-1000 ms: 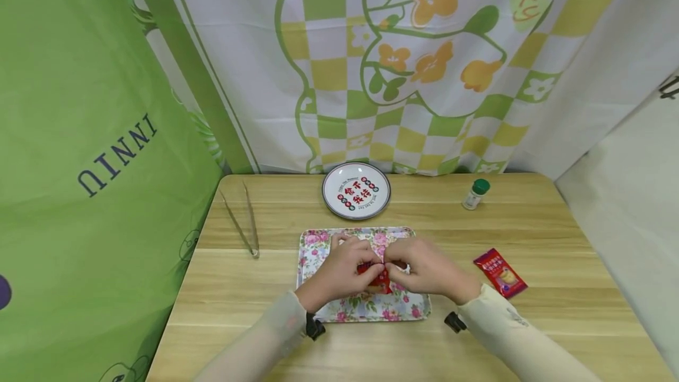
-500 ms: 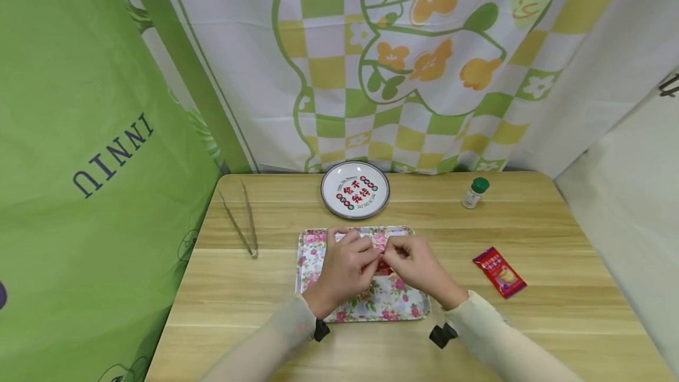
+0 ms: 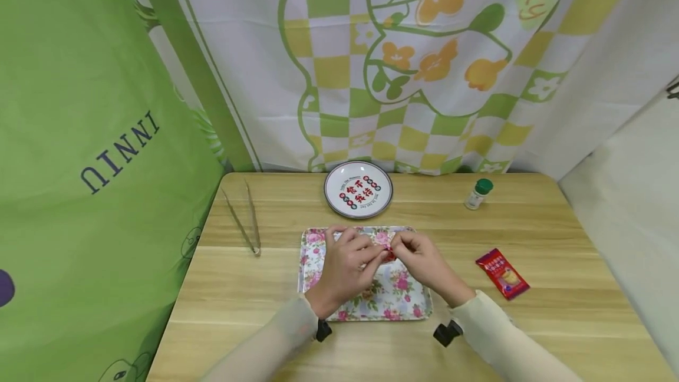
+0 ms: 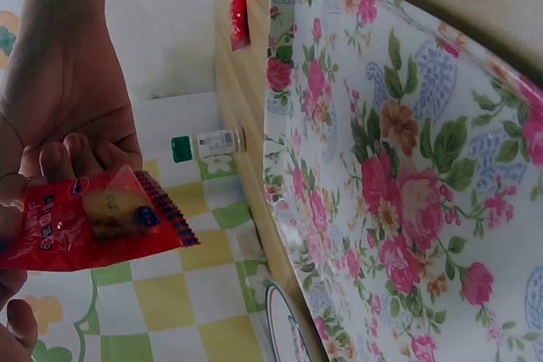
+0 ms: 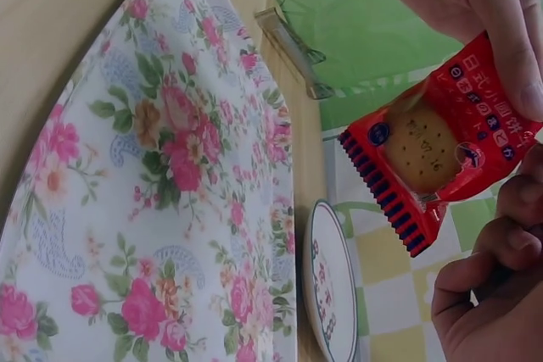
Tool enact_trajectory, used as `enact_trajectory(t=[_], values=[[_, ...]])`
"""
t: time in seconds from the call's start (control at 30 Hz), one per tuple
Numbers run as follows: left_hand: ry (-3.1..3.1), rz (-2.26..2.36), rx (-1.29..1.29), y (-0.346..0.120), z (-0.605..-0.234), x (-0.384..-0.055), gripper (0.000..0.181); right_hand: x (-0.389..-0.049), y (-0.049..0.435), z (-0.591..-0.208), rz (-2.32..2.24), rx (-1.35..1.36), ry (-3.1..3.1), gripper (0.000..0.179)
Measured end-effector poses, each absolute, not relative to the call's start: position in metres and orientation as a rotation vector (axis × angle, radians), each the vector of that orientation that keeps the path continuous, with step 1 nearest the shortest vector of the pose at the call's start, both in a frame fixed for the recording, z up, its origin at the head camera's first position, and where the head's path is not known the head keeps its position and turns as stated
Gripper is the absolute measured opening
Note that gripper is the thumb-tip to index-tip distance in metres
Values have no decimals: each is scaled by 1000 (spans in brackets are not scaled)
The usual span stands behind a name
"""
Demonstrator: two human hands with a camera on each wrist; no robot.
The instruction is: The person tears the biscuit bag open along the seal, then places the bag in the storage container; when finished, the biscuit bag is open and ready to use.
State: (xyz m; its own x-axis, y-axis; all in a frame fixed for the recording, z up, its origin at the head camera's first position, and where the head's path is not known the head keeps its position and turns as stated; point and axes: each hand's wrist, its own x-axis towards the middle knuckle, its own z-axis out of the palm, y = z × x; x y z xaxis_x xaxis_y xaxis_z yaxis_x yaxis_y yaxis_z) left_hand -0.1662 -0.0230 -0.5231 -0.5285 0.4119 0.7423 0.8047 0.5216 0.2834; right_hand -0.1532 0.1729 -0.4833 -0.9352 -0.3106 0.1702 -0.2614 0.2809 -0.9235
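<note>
A small red biscuit packet [image 5: 437, 129] hangs over the flowered tray, a round biscuit showing on its front and a zigzag edge at its lower end. Between thumb and fingers my left hand [image 3: 347, 264] pinches its upper end. My right hand [image 3: 427, 261] pinches the same end from the other side, its fingers curled. In the head view the hands cover much of the packet. The left wrist view shows the packet [image 4: 102, 218] in front of the right hand's palm. The floral tray [image 3: 371, 308] lies beneath both hands.
Beyond the tray stands a white plate [image 3: 347, 184] with red lettering. Metal tongs [image 3: 254, 234] lie at the left. A green-capped shaker bottle [image 3: 477, 194] stands back right, and another red packet [image 3: 503, 274] lies on the wooden table [image 3: 254, 305] at the right.
Both hands have moved slightly away from the body and turned, and less of the packet shows in the head view. The right hand's fingertips have shifted right, a little farther from the left's.
</note>
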Motion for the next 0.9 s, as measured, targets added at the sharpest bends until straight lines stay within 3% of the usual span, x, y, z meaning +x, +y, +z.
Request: enact_trajectory(t=[0.13, 0.37, 0.9], values=[[-2134, -802, -984, -23, -524, -165, 12, -151, 172, -479, -1760, -531, 2511, 23], [-2103, -752, -998, -22, -527, -164, 13, -165, 182, -517, -1723, -417, 2539, 25], [-2094, -627, -1040, -20, -531, -158, 15, -163, 187, -517, -1630, -224, 2556, 22]])
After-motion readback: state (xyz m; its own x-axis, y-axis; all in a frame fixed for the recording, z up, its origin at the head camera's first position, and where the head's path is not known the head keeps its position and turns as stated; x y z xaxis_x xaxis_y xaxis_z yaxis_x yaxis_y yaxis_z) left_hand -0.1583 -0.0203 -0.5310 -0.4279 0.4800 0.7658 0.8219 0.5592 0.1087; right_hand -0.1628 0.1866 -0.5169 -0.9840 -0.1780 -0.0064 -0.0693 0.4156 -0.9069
